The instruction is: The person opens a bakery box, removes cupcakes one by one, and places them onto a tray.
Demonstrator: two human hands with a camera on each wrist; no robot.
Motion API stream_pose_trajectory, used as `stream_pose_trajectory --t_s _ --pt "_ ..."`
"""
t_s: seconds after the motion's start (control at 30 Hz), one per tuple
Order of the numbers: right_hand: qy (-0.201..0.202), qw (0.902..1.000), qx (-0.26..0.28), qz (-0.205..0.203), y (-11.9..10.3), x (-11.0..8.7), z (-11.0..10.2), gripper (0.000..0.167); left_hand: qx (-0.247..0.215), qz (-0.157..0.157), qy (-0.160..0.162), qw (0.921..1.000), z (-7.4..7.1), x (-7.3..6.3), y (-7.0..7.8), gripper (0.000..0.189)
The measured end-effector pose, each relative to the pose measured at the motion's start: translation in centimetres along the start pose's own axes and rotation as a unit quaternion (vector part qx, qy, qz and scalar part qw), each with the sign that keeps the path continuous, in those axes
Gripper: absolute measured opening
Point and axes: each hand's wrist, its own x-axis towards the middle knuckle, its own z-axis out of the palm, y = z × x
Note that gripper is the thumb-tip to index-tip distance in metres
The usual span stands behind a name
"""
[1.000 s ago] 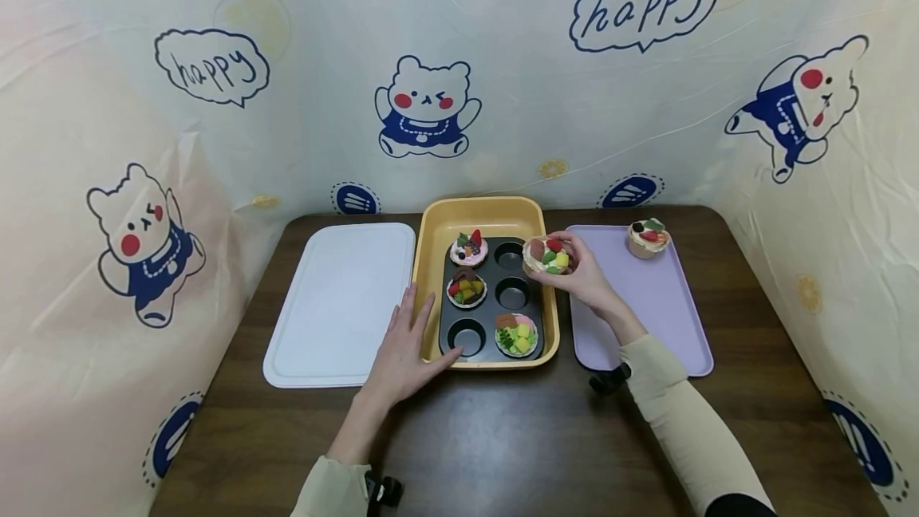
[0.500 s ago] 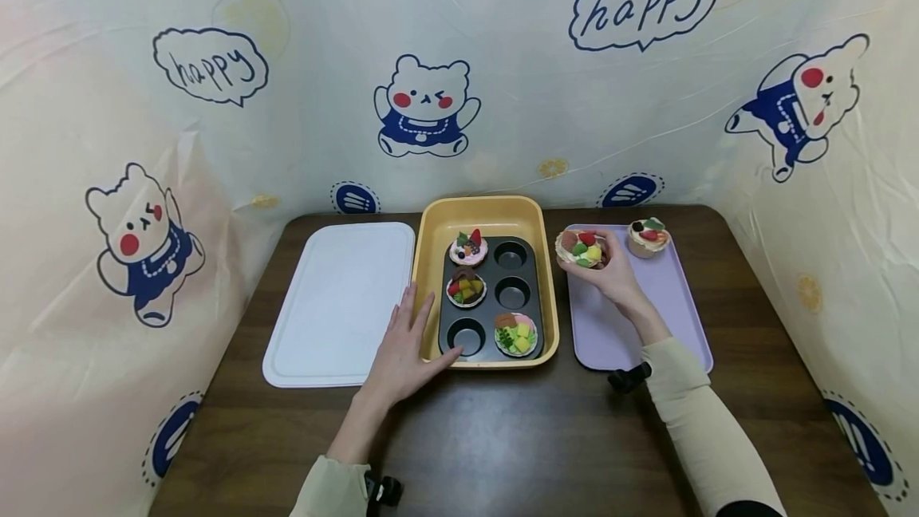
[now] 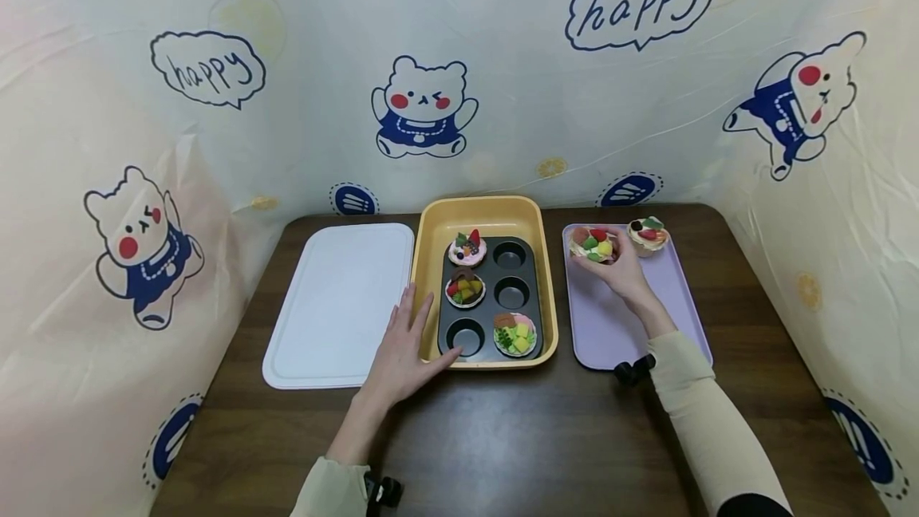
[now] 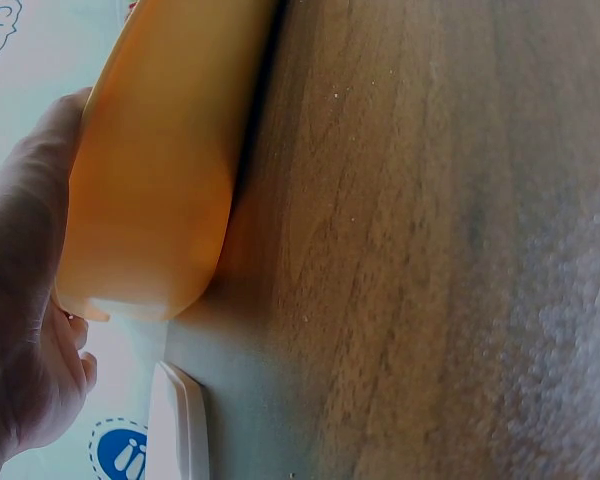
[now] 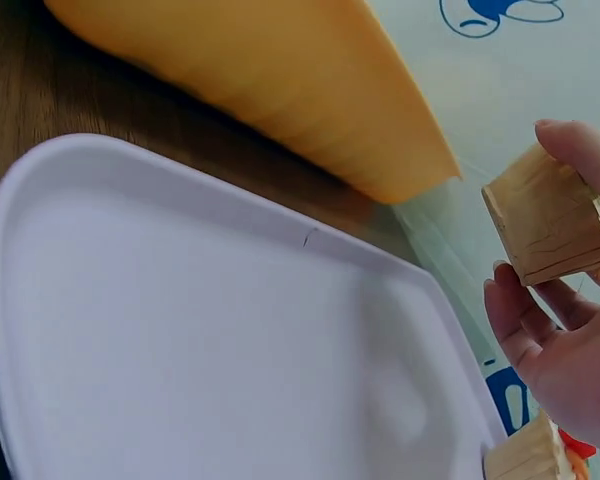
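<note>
My right hand (image 3: 623, 266) pinches a toy cupcake (image 3: 592, 245) by its sides, its top bearing red, green and yellow fruit pieces. It is over the far left part of the purple tray (image 3: 610, 325). In the right wrist view the cupcake's tan cup (image 5: 548, 218) sits between thumb and fingers, raised above the tray. My left hand (image 3: 402, 349) rests with spread, straight fingers at the near left corner of the yellow tray (image 3: 549, 333). In that tray lies a dark muffin pan (image 3: 491, 294) holding a pink cupcake (image 3: 468, 249), a chocolate cupcake (image 3: 465, 289) and a green-topped cupcake (image 3: 514, 335).
Another cupcake (image 3: 648, 236) stands at the purple tray's far right corner, just beside my right hand. A white tray (image 3: 337, 301) lies left of the yellow one. Behind the wooden table (image 3: 502, 437) hangs a printed curtain (image 3: 301, 118).
My right hand has carried the cupcake rightward and slightly back, from above the muffin pan's right edge to over the purple tray. The left hand has stayed in place.
</note>
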Motion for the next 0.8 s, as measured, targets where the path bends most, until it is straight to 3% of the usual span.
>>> stream_pose_trajectory --t_s 0.4,0.8 --pt "0.036 0.9991 0.011 0.019 2.1 1.8 0.2 0.081 -0.004 -0.002 -0.001 1.0000 0.1 -0.1 -0.1 0.111" --pt "0.060 0.9974 -0.034 0.019 2.7 2.8 0.8 0.082 -0.003 -0.007 -0.010 0.9999 0.1 0.0 -0.2 0.111"
